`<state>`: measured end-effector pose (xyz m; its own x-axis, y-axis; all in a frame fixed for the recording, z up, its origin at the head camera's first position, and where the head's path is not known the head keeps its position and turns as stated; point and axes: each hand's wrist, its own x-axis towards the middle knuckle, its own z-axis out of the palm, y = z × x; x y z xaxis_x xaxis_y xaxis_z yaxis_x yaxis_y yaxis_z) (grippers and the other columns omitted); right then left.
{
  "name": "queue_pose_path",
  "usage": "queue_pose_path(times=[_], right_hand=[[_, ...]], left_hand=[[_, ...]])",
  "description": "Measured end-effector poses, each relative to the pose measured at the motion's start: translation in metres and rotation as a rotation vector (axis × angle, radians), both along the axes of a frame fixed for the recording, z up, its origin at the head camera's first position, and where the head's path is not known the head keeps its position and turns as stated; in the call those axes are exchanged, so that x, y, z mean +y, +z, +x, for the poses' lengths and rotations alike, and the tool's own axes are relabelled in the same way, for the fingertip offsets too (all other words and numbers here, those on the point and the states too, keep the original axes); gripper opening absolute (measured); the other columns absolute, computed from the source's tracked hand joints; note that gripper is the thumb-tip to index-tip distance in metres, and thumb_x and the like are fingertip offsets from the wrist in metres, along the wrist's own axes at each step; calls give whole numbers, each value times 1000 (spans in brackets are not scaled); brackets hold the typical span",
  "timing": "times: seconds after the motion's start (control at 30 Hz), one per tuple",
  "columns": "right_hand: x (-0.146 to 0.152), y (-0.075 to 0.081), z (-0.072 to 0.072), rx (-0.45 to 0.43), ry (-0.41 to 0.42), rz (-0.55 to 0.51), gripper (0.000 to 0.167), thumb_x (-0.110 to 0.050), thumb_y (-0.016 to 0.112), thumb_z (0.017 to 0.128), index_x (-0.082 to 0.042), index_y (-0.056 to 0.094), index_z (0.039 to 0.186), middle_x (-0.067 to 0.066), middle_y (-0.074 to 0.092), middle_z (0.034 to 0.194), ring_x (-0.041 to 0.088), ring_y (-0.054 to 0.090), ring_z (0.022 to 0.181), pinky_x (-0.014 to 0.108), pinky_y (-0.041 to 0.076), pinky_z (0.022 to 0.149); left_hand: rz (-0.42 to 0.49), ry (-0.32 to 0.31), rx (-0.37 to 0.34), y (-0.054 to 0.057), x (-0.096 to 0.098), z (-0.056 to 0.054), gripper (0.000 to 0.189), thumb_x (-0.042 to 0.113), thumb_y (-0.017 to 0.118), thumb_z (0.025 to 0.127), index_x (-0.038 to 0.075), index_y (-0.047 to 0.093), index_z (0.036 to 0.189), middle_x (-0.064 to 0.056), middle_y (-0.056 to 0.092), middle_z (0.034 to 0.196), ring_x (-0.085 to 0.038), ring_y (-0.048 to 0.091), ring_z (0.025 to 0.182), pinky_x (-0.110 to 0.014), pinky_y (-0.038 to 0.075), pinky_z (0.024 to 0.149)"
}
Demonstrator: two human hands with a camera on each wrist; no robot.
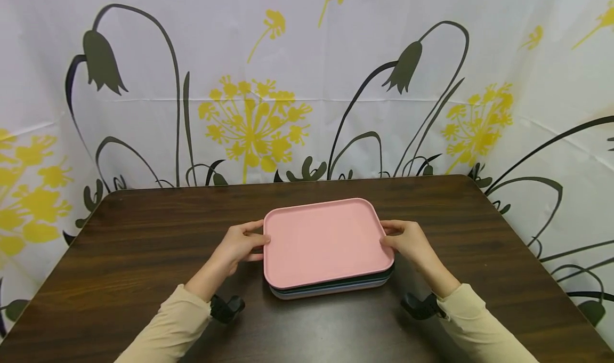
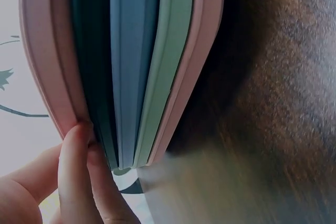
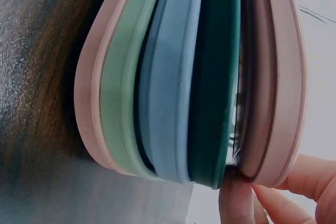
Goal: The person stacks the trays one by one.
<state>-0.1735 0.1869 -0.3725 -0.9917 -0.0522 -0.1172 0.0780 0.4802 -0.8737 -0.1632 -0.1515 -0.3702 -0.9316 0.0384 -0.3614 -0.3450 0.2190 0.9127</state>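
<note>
A pink rectangular tray tops a stack on the table. Under it lie a dark green tray, a blue tray, a light green tray and, lowest, another pink tray. My left hand pinches the top tray's left edge, thumb over the rim and fingers below. At the opposite short edge, my right hand pinches the same tray. In the right wrist view a thin gap shows between the top tray and the dark green one.
The stack stands on a dark wood-grain table. Behind and along the sides hangs a white cloth printed with yellow and dark green flowers. A black strapped device sits on each wrist by the sleeve cuffs.
</note>
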Motion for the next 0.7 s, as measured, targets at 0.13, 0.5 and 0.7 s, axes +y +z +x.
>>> queue_pose_path(times=[0.13,0.5,0.7], right_hand=[[3,-2,0,2,-7,16,44,4,64,77,13,59,120,25,66,98,6,57,70,16,52,60],[5,-6,1,19,3,38,44,5,67,74,14,60,117,29,67,103,12,63,79,16,50,63],[6,-4,2,20,4,46,45,5,67,74,15,60,117,31,65,110,23,69,86,18,52,65]], left_hand=[[10,-2,-7,-1,2,0,59,6,61,91,-3,37,144,-21,58,111,-16,67,90,-33,61,71],[5,-9,3,-4,3,0,59,7,61,91,-3,37,144,-25,62,113,-21,67,96,-36,61,74],[-9,-2,-1,-5,5,0,57,7,60,92,-1,38,144,-26,60,117,-18,66,95,-33,61,73]])
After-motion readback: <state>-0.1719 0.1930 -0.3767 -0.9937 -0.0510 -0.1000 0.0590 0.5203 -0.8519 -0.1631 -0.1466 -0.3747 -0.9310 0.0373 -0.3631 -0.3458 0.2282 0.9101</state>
